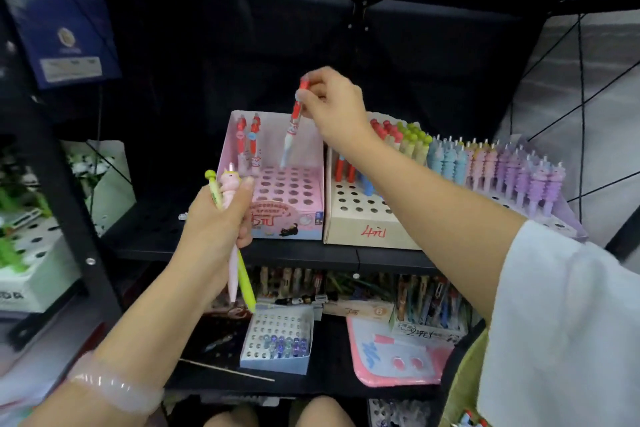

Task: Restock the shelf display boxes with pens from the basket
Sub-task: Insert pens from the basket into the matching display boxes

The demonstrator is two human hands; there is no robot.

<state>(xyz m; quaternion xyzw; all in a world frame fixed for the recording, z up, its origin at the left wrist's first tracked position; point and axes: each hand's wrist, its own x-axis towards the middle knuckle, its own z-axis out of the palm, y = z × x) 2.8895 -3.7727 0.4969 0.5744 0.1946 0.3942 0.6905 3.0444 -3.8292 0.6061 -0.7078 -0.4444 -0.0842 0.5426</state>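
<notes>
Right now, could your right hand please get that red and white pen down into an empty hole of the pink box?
Probably yes: the right hand holds the red and white pen tip-down just above the pink box, whose holes below look empty and unobstructed.

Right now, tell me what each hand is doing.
Left hand: grips a pink pen and a green pen.
Right hand: pinches a red and white pen over the pink display box.

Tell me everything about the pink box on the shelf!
The pink box looks like cardboard, with tall side walls and a floor of round holes, mostly empty. Two red pens stand at its back left. The right hand pinches a third red pen, tilted, tip just above the holes. A beige box sits against its right.
</notes>
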